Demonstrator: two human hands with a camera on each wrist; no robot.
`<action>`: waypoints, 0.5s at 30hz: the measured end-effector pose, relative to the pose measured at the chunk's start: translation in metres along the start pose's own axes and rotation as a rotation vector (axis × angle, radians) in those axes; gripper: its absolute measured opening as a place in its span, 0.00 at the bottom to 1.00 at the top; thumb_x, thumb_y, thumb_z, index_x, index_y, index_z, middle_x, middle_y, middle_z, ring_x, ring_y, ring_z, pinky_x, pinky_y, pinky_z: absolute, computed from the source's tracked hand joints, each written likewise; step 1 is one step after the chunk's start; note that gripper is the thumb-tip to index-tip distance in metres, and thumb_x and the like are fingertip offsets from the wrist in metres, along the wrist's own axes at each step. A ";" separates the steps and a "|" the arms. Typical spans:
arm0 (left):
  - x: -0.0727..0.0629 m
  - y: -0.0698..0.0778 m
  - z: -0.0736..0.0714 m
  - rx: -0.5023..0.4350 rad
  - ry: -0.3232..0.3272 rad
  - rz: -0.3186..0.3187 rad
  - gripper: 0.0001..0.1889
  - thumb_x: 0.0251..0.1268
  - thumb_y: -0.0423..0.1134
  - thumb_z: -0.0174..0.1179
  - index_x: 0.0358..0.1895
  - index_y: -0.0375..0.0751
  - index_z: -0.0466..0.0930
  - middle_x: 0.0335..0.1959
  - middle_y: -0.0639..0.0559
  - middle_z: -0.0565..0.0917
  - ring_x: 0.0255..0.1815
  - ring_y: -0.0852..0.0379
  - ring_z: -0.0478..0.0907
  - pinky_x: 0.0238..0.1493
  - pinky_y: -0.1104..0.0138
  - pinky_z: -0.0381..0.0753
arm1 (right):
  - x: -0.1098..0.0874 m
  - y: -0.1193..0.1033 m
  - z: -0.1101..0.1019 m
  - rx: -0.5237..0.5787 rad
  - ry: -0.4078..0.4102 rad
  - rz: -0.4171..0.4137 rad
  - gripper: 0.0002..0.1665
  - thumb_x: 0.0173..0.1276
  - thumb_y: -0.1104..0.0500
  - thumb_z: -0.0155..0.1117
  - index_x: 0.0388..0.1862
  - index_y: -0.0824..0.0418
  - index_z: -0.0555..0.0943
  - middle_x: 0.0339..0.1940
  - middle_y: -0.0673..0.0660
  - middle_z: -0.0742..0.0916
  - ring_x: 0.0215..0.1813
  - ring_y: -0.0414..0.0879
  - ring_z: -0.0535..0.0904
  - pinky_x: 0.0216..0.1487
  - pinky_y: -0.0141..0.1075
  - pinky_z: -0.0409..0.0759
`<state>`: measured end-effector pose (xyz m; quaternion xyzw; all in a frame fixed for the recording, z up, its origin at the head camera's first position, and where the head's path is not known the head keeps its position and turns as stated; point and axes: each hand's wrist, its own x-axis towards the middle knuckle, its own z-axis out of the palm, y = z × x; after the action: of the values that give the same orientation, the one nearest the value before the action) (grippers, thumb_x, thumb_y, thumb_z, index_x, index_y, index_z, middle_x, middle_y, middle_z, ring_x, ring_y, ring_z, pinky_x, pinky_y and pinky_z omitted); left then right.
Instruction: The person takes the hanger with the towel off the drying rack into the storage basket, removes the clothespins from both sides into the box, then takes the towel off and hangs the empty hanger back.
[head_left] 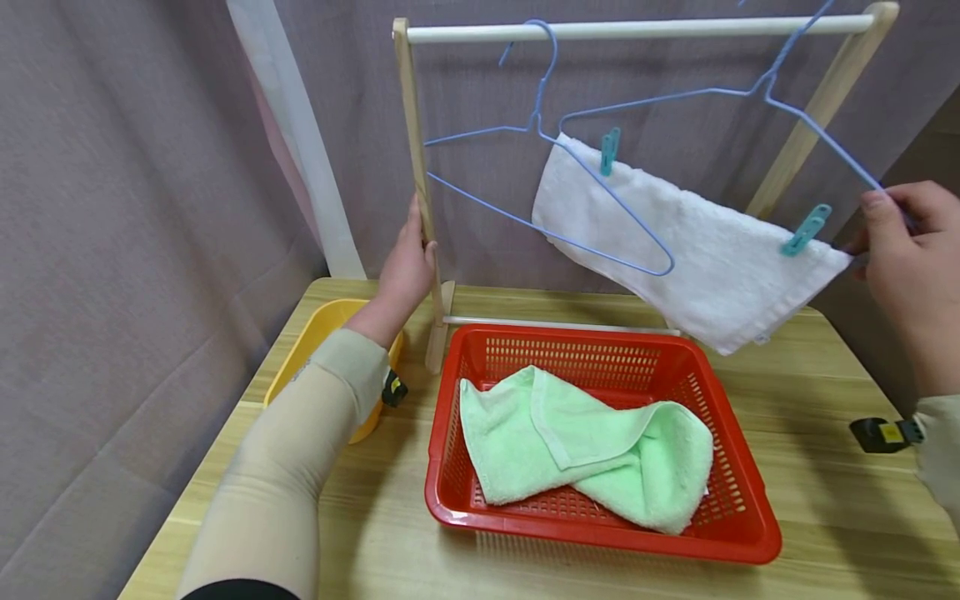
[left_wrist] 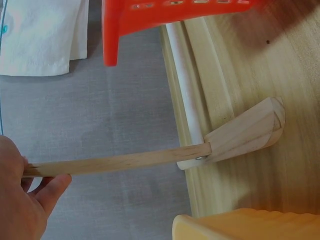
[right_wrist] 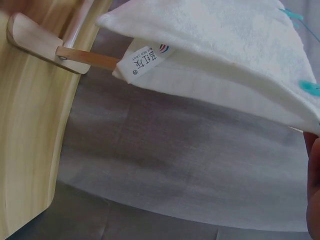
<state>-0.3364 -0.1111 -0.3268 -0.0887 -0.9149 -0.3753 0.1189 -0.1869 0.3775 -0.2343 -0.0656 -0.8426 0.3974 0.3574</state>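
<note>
My left hand (head_left: 405, 271) grips the left post (head_left: 414, 108) of a wooden drying rack, thumb to one side of it. A white towel (head_left: 720, 258) hangs from a blue wire hanger (head_left: 708, 90) by two teal clothespins (head_left: 611, 152). My right hand (head_left: 911, 258) pinches that hanger's right end, beside the towel's upper corner. The hanger tilts, and its hook overlaps the rack's white top rod (head_left: 637, 30), its tip cut off by the frame. The right wrist view shows the towel's printed label (right_wrist: 145, 62) and only an edge of the hand.
A second blue hanger (head_left: 538, 108) hangs bare on the rod at left. In front of the rack stands a red basket (head_left: 600, 542) with a green towel (head_left: 577, 433) inside. A yellow container (head_left: 300, 350) sits behind my left forearm. Grey curtain (head_left: 150, 208) backs the table.
</note>
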 end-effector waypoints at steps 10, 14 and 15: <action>0.000 -0.001 0.001 -0.012 -0.003 0.001 0.43 0.79 0.40 0.47 0.78 0.67 0.23 0.73 0.42 0.63 0.60 0.45 0.75 0.59 0.54 0.77 | -0.013 0.011 -0.014 0.043 0.060 0.081 0.08 0.79 0.51 0.51 0.37 0.37 0.72 0.24 0.41 0.74 0.20 0.22 0.72 0.19 0.15 0.68; 0.000 0.000 0.001 -0.043 -0.003 0.008 0.43 0.79 0.40 0.48 0.78 0.69 0.24 0.72 0.42 0.64 0.62 0.45 0.74 0.60 0.54 0.77 | -0.009 0.040 -0.026 0.194 0.017 0.124 0.08 0.80 0.51 0.50 0.37 0.43 0.72 0.24 0.42 0.73 0.19 0.22 0.75 0.14 0.17 0.68; 0.000 -0.001 0.001 -0.055 -0.002 0.011 0.43 0.79 0.40 0.48 0.78 0.70 0.24 0.72 0.42 0.64 0.62 0.46 0.74 0.60 0.54 0.77 | -0.004 0.057 -0.031 0.196 0.007 0.143 0.08 0.80 0.52 0.49 0.36 0.46 0.71 0.23 0.42 0.73 0.19 0.23 0.75 0.13 0.19 0.68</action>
<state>-0.3369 -0.1111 -0.3276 -0.0975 -0.9039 -0.3995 0.1175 -0.1737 0.4335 -0.2639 -0.0919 -0.7917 0.5020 0.3358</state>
